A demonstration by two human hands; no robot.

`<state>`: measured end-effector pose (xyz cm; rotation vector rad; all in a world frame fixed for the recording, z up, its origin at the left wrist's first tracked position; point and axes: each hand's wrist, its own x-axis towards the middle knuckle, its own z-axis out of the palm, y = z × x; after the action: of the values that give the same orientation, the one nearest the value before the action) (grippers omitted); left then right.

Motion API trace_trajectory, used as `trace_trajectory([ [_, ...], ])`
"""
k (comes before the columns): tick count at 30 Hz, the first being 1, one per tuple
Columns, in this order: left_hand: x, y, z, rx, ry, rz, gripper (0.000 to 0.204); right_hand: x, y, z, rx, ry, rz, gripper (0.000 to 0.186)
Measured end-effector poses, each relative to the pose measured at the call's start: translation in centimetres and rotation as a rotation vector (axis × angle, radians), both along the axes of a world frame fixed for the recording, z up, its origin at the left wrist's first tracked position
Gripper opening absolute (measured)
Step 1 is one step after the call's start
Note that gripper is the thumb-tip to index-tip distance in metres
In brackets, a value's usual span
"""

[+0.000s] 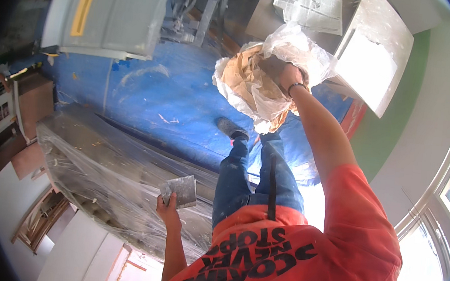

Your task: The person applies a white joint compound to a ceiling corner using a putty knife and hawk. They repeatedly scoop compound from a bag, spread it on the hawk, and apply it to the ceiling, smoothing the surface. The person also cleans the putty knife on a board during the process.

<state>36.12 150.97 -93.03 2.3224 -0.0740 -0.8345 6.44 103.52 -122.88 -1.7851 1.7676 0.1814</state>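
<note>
- Out in a dusty room with a blue floor covering (pixel 142 94) and clear plastic sheeting (pixel 108 167) draped along the left.
- And there, ahead of the legs: a crumpled plastic bag (pixel 294 41) with brown paper (pixel 243 66) bunched inside; hard to tell whether resting or hanging.
- Right at its mouth, the right hand (pixel 289 77), fingertips lost among the folds; impossible to tell how far open, or on what.
- Easy now: go in slowly, press loose folds aside, and keep the dark bracelet (pixel 297 87) from snagging.
- Lower left, well apart, the left hand (pixel 170 204) closed round a flat grey tool (pixel 183 189); best kept steady, clear of the sheeting.
- Just beyond the bag, a white board (pixel 370 68); mind its corner with the forearm.
</note>
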Motion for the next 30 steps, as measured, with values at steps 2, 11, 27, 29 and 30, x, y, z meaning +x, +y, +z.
trace_trajectory([
  [2,-0.3,1.8,-2.1,0.044,0.020,0.014,0.023,0.6,0.6,-2.9,0.003,0.131,0.063,0.023],
  [11,-1.9,5.6,-5.8,0.147,0.109,0.108,0.016,1.9,-0.7,-6.7,-0.019,0.293,0.142,0.026],
  [27,-1.5,5.9,-5.9,0.141,0.110,0.056,0.016,2.1,-0.7,-4.7,0.102,0.096,0.031,0.036],
  [29,-1.4,5.8,-5.9,0.162,0.137,0.089,0.016,2.1,-0.5,-4.7,0.113,0.093,0.020,0.037],
  [30,-1.4,5.7,-5.9,0.168,0.152,0.093,0.017,2.0,-0.4,-4.7,0.080,0.066,0.020,0.037],
])
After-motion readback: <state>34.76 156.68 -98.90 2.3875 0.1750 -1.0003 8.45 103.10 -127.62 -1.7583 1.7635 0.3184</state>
